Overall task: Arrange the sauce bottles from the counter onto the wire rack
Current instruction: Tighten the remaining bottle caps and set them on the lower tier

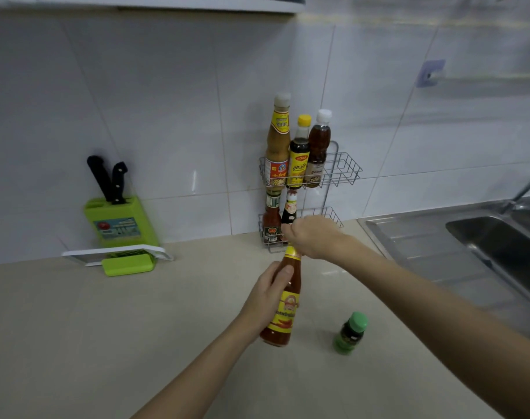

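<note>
Red chilli sauce fills the bottle (283, 300) that both hands hold above the beige counter (136, 328). The left hand (268, 294) wraps around the bottle's middle from the left, thumb across the front just above the yellow label, fingers curled behind. The right hand (313, 235) is closed over the top of the bottle, covering the cap, with the knuckles turned toward the wall; the bottle leans slightly, its neck tipped away from the person and its base lifted clear of the counter.

Just beyond the right hand stands the wire rack (343, 170), a two-shelf frame against the white tiled wall (167, 116). The upper shelf carries three bottles in a row at its left end: a tall tan sauce bottle (277, 146), a dark bottle with a yellow cap (300, 155) and a brown bottle with a white cap (318, 149); the right part of that shelf is bare wire. The lower shelf holds a red bottle (271, 220) and a dark bottle (289, 211) beside it, partly hidden by the right hand.

On the counter, near the held bottle and to its right, stands a small green jar (349, 334) with a green lid. Far left, a green knife block (120, 222) with two black handles leans at the wall. A steel sink (484, 246) lies at the right
</note>
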Demonstrator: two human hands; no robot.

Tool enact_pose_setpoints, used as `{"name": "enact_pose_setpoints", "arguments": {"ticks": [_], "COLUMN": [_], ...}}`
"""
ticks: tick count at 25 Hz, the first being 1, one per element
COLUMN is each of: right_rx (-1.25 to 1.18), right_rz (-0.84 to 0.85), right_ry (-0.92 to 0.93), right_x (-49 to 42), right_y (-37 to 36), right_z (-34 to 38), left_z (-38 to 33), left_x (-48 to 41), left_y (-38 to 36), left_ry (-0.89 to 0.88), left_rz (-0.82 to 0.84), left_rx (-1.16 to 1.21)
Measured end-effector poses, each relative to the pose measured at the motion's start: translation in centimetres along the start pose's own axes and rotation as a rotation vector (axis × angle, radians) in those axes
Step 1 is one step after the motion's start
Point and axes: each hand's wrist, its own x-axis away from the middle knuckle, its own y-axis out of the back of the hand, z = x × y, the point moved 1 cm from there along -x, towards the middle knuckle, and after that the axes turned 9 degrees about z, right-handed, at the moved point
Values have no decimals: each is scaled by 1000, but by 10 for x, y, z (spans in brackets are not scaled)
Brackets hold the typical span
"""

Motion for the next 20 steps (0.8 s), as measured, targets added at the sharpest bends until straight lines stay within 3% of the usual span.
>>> {"name": "enact_pose_setpoints", "arguments": {"ticks": [2, 5, 7, 11, 15, 20], "right_rx": [-231, -963, -1134, -1153, -750, -777], "right_rz": [126, 253, 272, 247, -65, -518], "right_ry": [-75, -122, -140, -199, -373, -448], "right_x": [-3, -3, -3, -22, -34, -41], "right_y": [-12, -31, -40, -54, -66, -71], "right_z": [-2, -12, -21, -38, -64, -102], "left_z": [9, 4, 1, 6, 16, 19], "left_x": [-1, -5, -14, -46, -83, -130], "left_y": [-1, 10, 16, 14, 36, 89], "left_ry": [-1, 125, 187, 249, 383, 408], "left_rz": [-3, 16, 47, 116, 96, -92], "left_rx": [-27, 52, -45, -226, -270, -316]}}
